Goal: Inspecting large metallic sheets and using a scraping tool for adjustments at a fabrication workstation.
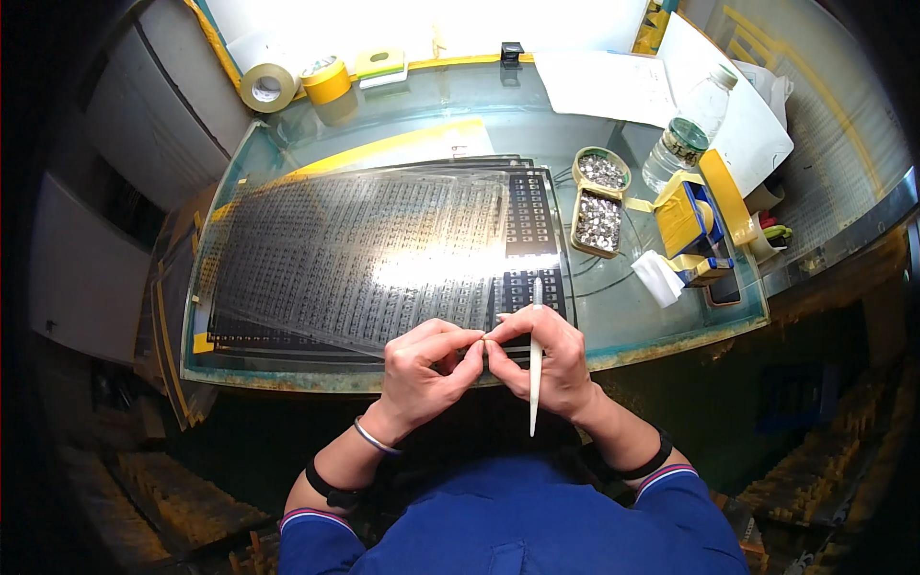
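Note:
My left hand [427, 372] and my right hand [554, 362] meet at the table's near edge, thumbs and forefingers pinched together at the tips. Whatever lies between those fingertips is too small to make out. A slim white pen-like tool [535, 388] is also held in my right hand, pointing away from me and resting across the fingers. Just beyond the hands lies a black sheet [530, 206] with rows of small rectangular cells. A translucent sheet [355, 249] with a dense grid of small marks covers most of it, slightly skewed, with glare across its right part.
On the glass-topped table [632, 331], a round tub [603, 171] and a rectangular tub [598, 222] hold small silvery pieces. At the right are a bottle [685, 134], a blue tape dispenser [704, 220] and crumpled white paper [658, 278]. Tape rolls [268, 88] stand far left.

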`<state>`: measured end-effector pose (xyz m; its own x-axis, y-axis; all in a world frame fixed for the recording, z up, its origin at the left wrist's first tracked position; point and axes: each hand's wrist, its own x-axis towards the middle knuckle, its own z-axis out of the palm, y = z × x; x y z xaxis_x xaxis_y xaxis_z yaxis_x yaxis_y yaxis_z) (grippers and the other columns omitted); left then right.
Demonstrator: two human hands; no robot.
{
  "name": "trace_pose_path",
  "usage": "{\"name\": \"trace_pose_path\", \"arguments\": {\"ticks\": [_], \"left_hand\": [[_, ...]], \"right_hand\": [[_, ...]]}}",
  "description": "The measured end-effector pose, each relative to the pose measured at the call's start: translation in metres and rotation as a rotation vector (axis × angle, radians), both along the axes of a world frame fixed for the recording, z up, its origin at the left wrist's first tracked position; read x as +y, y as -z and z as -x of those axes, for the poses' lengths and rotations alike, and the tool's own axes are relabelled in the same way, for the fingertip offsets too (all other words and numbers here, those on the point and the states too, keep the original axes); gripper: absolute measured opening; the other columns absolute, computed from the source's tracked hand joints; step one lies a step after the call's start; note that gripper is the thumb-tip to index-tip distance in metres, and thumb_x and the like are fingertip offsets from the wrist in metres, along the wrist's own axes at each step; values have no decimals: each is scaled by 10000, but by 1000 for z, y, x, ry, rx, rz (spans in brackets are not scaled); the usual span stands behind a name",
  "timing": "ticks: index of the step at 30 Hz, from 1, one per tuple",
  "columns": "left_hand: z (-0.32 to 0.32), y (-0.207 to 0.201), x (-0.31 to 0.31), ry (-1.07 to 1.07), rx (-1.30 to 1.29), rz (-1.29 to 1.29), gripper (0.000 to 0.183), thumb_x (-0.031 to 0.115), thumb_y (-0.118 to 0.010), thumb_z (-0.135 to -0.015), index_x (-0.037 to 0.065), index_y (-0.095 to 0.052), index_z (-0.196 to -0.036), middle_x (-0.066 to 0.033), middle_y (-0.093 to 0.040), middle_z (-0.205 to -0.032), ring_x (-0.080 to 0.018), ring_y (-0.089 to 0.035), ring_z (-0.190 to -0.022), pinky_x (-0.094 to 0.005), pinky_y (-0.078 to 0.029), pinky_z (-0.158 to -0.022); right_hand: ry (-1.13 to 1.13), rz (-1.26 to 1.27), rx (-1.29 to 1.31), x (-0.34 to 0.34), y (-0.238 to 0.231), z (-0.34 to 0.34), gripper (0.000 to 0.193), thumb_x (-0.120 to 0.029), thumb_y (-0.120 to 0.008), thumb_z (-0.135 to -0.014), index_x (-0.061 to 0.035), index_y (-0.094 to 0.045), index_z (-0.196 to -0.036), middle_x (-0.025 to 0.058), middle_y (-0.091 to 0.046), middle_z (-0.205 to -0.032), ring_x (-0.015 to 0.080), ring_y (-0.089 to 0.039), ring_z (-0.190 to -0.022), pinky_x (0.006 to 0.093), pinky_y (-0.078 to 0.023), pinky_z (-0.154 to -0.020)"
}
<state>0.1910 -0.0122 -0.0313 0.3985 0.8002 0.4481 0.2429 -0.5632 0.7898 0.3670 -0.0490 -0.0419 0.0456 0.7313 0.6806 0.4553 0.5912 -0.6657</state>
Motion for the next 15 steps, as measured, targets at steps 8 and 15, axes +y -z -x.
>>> {"name": "trace_pose_path", "arguments": {"ticks": [8,15], "left_hand": [[0,-1,2,30,5,28,103,16,-753,-784,13,-757,-887,-57,-684,-756,-72,-564,-503,-223,-443,-467],[1,0,2,28,5,42,82,14,-752,-778,12,-754,-860,-55,-683,-742,-68,-557,-501,-224,-441,-467]], "right_hand": [[-18,-16,-28,0,2,-1,245,15,-769,-715,-57,-607,-885,81,-652,-761,281,-598,-661,370,-487,-604],[-26,-36,-65,0,2,-2,267,13,-771,-711,-61,-601,-904,81,-657,-766,287,-604,-660,373,-487,-615]]}}
